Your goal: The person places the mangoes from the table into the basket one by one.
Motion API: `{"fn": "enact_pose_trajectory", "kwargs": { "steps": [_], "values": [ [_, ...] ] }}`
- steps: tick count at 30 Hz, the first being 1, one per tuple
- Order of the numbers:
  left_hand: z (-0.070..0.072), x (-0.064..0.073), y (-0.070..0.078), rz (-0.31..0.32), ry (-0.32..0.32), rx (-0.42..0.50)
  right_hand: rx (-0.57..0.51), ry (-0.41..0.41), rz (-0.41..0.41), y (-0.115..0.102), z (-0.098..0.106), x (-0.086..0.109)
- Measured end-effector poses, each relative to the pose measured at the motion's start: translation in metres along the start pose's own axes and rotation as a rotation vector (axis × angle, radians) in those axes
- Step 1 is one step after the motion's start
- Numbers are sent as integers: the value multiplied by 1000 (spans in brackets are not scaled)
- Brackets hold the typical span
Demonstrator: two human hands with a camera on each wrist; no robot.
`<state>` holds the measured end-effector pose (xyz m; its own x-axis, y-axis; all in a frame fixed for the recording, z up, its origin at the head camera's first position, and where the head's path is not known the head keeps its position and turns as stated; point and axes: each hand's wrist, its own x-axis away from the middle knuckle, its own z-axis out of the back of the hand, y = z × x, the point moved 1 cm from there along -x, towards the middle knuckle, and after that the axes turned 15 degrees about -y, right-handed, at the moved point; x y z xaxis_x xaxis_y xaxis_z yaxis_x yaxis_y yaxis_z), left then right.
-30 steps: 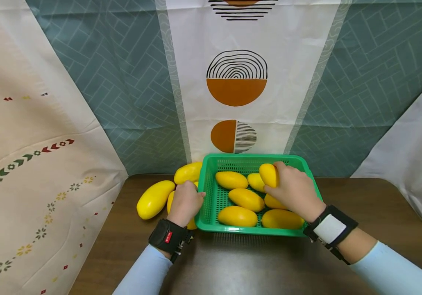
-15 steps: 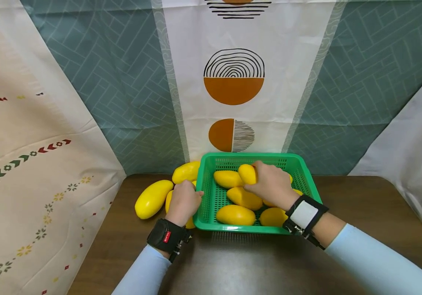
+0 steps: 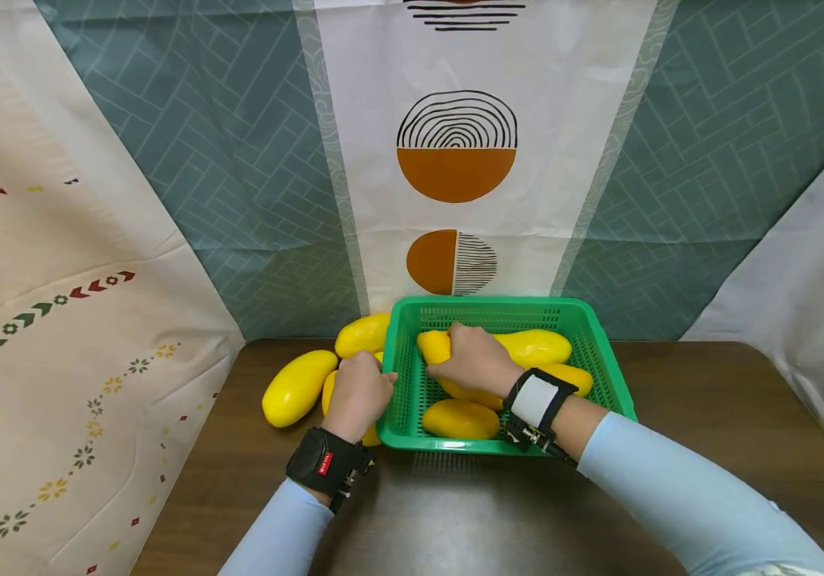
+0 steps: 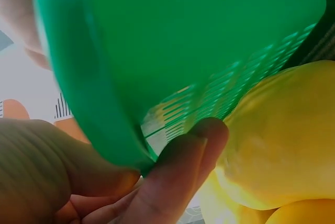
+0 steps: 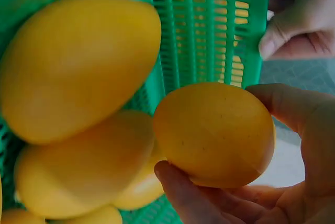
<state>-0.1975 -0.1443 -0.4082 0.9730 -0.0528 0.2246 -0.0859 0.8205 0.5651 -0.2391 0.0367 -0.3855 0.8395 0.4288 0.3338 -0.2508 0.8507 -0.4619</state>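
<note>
A green plastic basket (image 3: 498, 302) with slotted walls stands on the table and holds several yellow mangoes. My left hand (image 3: 358, 396) pinches its left rim between thumb and fingers, as the left wrist view shows close up. Over the back left part of the basket, my right hand (image 3: 475, 362) grips a mango (image 5: 214, 135), with the thumb on one side and fingers on the other. One mango (image 3: 461, 419) lies at the basket's front left, and another (image 3: 536, 347) at the back right. My right hand and wrist hide some of the fruit beneath.
Outside the basket, to its left, more mangoes lie on the brown table (image 3: 254, 496); one mango (image 3: 300, 389) is farthest left and another mango (image 3: 363, 334) sits at the back. A patterned curtain (image 3: 275, 240) hangs right behind the table.
My right hand has carried its mango leftward across the basket, from the back right to the back left. Mangoes on the right side now show more. My left hand stays at the rim.
</note>
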Motion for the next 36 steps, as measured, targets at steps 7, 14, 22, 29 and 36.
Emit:
{"fn": "enact_pose_trajectory", "kwargs": {
  "steps": [7,14,22,29,36],
  "values": [
    [-1,-1,-2,-13,0,-12,-83,-59,9,-9,-12,-5],
    [-1,-1,-1,0,-8,-7,-102,-74,18,-9,-16,-8],
    [-1,-2,-2,12,0,-16,-76,-84,14,-8,-21,-11],
    [-2,-1,-1,7,6,-17,-73,-120,26,-10,-24,-12],
    [-2,-1,0,-5,14,-30,-74,-130,35,-11,-22,-8]
  ]
}}
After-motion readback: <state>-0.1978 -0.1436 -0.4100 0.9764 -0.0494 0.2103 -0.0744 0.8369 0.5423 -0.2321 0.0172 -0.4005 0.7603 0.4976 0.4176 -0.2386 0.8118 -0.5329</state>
